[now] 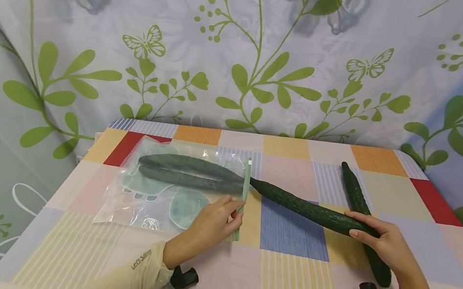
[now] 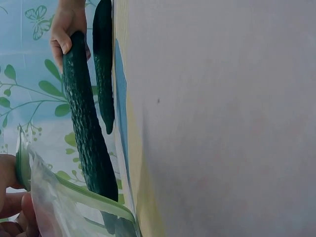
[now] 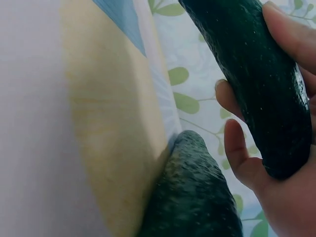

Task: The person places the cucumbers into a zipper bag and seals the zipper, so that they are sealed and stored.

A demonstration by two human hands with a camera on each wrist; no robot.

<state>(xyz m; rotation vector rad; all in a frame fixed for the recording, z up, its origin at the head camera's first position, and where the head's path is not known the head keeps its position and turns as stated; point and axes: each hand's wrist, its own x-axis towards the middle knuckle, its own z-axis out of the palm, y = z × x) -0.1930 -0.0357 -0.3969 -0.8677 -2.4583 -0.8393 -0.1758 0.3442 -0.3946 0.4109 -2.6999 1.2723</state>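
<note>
A clear zip bag [image 1: 148, 202] lies flat on the table's left half with two dark cucumbers [image 1: 188, 170] inside. My left hand [image 1: 234, 212] pinches the bag's green zip edge [image 1: 245, 186] and holds the mouth up. My right hand [image 1: 367, 233] grips the thick end of a third cucumber [image 1: 302, 206], whose tip is at the bag's mouth. In the left wrist view this cucumber [image 2: 84, 123] passes under the raised zip edge [image 2: 94, 197]. A fourth cucumber [image 1: 355, 196] lies loose on the cloth, partly under my right hand, and shows in the right wrist view [image 3: 192, 197].
The table carries a checked cloth [image 1: 283, 280] of coloured squares. A leaf-patterned curtain [image 1: 243, 57] hangs close behind the far edge. Black wrist-camera mounts [image 1: 183, 278] sit near the front.
</note>
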